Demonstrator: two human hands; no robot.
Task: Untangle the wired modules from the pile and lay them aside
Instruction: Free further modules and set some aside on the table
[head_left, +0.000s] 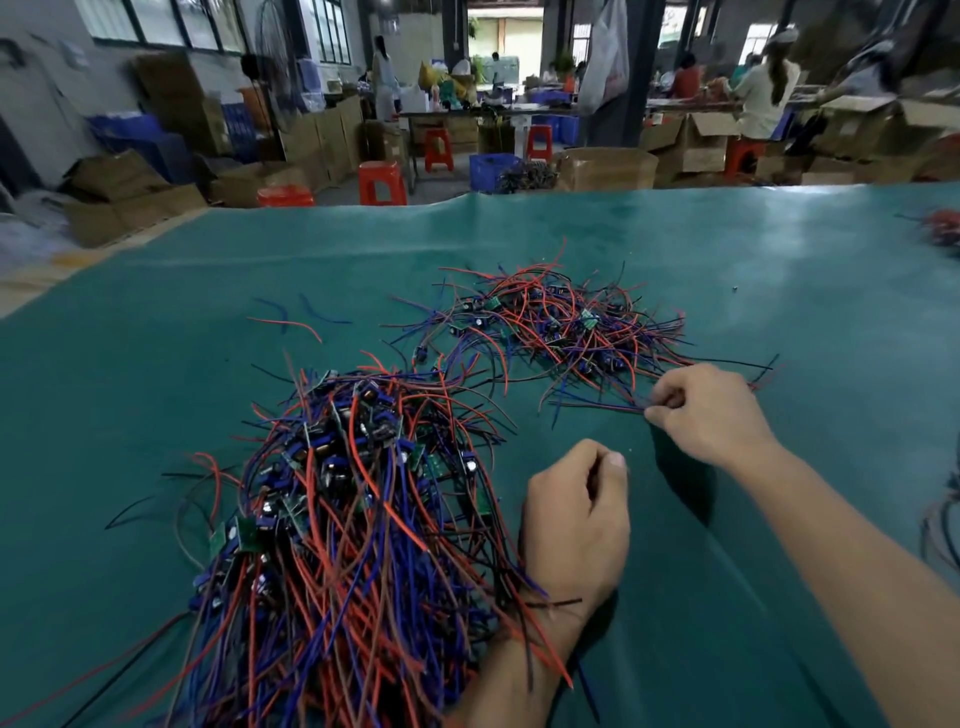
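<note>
Pinching wire ends w/ your right hand (711, 415): thumb + curled fingers grip a few thin blue/dark wires (597, 407) trailing from the far pile (550, 322), at its near right edge. Your left hand (576, 519) is curled into a loose fist, thumb on top; can't see anything held in it, though loose red/black strands lie across the wrist. It sits just right of the near pile (337, 519), the bigger heap of wired modules: small green boards w/ red, blue, black leads, thick tangle running to the bottom edge. Far pile is thinner, more spread out. Both on the green table mat (779, 270). A few stray wires (291, 317) lie apart, left of the far pile. No readable text or brand on boards, too small/blurred.
</note>
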